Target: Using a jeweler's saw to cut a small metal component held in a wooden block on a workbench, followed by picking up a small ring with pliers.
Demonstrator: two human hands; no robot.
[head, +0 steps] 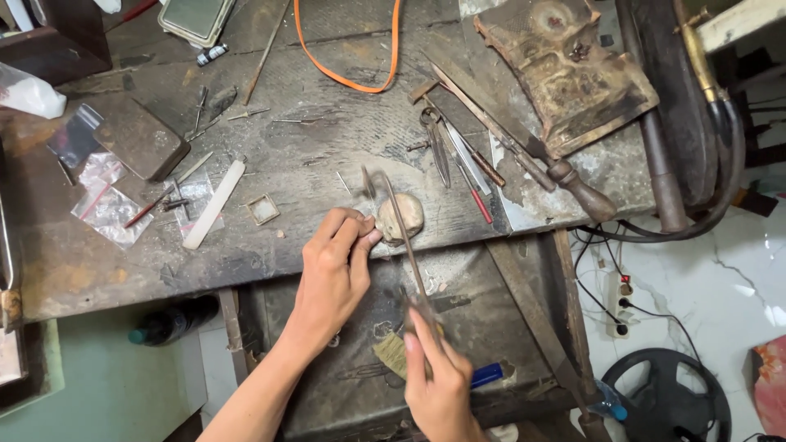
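On the worn wooden workbench (327,147), a pale rounded lump (401,217) sits at the near edge. The left hand (336,274) presses its fingertips against the lump's left side, pinching it in place. The right hand (438,385), nearer than the lump, is closed around the handle of a jeweller's saw frame (401,233); the frame's long axis runs from the hand away across the lump, leaning slightly left, its bent end just beyond the lump. Far left of the lump lie clear small plastic bags (106,205), flat, with red strips. A white flat stick (214,205) lies left of the lump, near a small square frame (264,209).
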